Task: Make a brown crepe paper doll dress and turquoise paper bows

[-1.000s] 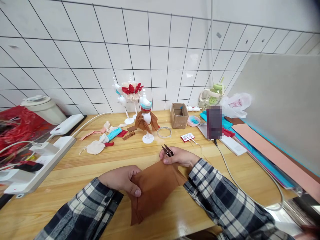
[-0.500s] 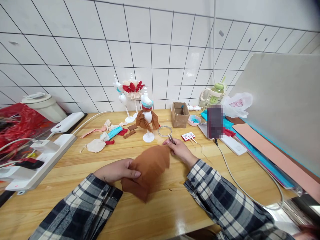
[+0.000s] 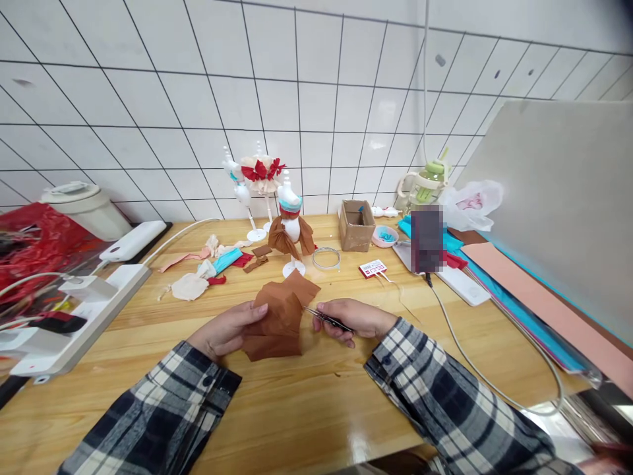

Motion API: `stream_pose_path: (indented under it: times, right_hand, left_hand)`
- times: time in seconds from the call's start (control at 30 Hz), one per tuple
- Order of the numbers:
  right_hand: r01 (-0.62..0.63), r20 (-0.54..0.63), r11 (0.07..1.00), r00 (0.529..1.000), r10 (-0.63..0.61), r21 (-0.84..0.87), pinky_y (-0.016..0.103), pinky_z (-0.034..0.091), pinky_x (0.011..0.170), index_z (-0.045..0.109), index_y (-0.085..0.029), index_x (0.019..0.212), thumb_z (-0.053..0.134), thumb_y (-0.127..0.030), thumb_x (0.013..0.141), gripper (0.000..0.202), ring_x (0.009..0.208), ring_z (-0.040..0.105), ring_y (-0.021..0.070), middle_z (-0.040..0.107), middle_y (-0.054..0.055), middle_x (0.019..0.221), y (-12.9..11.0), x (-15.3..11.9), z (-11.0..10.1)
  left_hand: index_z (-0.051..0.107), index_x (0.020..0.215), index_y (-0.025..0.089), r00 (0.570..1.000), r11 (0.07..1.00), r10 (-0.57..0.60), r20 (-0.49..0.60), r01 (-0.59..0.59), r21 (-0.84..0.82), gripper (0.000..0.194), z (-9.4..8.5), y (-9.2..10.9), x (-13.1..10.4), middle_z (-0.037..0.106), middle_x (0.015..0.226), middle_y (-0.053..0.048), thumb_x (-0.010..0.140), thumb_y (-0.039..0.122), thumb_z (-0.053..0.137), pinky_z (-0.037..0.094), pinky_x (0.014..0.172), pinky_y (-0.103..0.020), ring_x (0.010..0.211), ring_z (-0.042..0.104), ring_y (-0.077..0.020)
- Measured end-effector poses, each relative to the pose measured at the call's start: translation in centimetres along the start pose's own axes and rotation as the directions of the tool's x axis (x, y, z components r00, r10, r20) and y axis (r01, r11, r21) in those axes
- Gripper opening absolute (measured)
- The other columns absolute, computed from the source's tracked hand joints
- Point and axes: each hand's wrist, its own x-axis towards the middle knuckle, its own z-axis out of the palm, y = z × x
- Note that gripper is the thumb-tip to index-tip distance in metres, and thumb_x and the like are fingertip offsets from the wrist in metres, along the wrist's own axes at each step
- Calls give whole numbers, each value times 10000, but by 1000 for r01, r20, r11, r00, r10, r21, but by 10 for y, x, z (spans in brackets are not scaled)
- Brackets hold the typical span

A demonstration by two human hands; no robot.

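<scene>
A piece of brown crepe-like material [image 3: 277,313] is pinched in my left hand [image 3: 230,328], thumb on top, held over the table. My right hand [image 3: 353,318] grips small scissors [image 3: 330,320], whose tips point left and meet or nearly meet the material's right edge. Just beyond stands a small white dress-form [image 3: 293,229] on a round base, draped with brown material and banded in blue and red. A metal ring [image 3: 326,258] lies to the right of its base. Scraps of blue and cream material [image 3: 190,287] lie to the left.
Two more small dress-forms [image 3: 262,175] stand by the tiled wall. A cardboard box [image 3: 357,226], a pink dish [image 3: 384,236] and a red-and-white packet [image 3: 372,268] are behind my right hand. A power strip [image 3: 93,320] borders the left; a cable and coloured sheets [image 3: 519,284] lie right.
My right hand has moved lower, and the scissors now point left at the material's edge. The brown piece is turned and folded differently in my left hand, its right part no longer held up.
</scene>
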Motion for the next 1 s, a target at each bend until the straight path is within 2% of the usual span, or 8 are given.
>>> stream_pose_path:
  times: [0.13, 0.27, 0.37, 0.5, 0.73, 0.83, 0.93, 1.0]
  right_hand:
    - [67, -23, 997, 998, -66, 29, 139, 160, 308, 573, -140, 882, 289, -589, 916, 532, 368, 173, 30, 288, -87, 535, 1, 2, 2]
    - [82, -41, 997, 996, -82, -5, 150, 211, 315, 609, -126, 906, 353, -576, 906, 517, 379, 229, 24, 369, -60, 598, 2, 4, 2]
    - [110, -93, 988, 989, -119, -104, 166, 275, 323, 630, -117, 900, 333, -569, 913, 541, 376, 279, 31, 403, -45, 608, 3, 7, 4]
    - [172, -112, 968, 975, -194, -181, 160, 281, 334, 633, -127, 883, 326, -577, 909, 546, 391, 299, 46, 373, -55, 549, 3, 10, 6]
    - [166, -210, 933, 948, -241, -320, 172, 260, 353, 664, -127, 909, 310, -566, 914, 564, 407, 290, 53, 363, -52, 559, 1, 7, -2]
    - [184, -219, 922, 938, -268, -342, 181, 263, 378, 666, -128, 920, 302, -563, 918, 567, 422, 294, 59, 364, -51, 560, -1, 6, -2]
    - [180, -239, 913, 930, -279, -365, 182, 270, 419, 666, -123, 903, 303, -564, 920, 571, 444, 302, 60, 360, -50, 556, -1, 7, 1]
    - [187, -245, 911, 925, -289, -368, 187, 274, 446, 663, -123, 897, 303, -570, 919, 575, 458, 308, 65, 362, -49, 551, 0, 9, 2]
  left_hand:
    - [638, 1111, 145, 987, 998, 39, -155, -31, 49, 408, 10, -3, 8, 726, 1035, -107, 725, 227, 740, 524, 848, -306, 924, 684, -233]
    - [627, 1125, 175, 956, 989, 149, -254, -146, 32, 409, 16, -2, 12, 716, 1075, -89, 734, 236, 729, 528, 850, -295, 957, 676, -228]
    - [633, 1081, 155, 965, 988, 151, -214, -138, 75, 364, 16, -2, 10, 709, 1090, -101, 738, 240, 724, 521, 861, -318, 949, 676, -238]
    - [618, 1095, 154, 980, 979, 143, -138, -120, 163, 408, 15, -5, 8, 700, 1109, -102, 717, 244, 742, 495, 904, -351, 997, 652, -251]
    - [596, 1100, 175, 941, 969, 221, -255, -182, 168, 476, 16, -3, 11, 701, 1109, -90, 663, 224, 778, 497, 902, -345, 959, 665, -233]
    - [611, 1072, 166, 943, 971, 198, -269, -152, 185, 475, 15, -3, 8, 705, 1099, -94, 632, 200, 788, 493, 904, -363, 973, 659, -257]
    - [622, 1091, 160, 970, 978, 155, -186, -125, 165, 522, 14, -5, 4, 694, 1127, -96, 597, 157, 793, 475, 922, -382, 1032, 632, -287]
    - [624, 1127, 150, 987, 987, 143, -75, -137, 82, 544, 12, -5, 2, 671, 1172, -106, 615, 231, 788, 458, 944, -394, 1095, 597, -310]
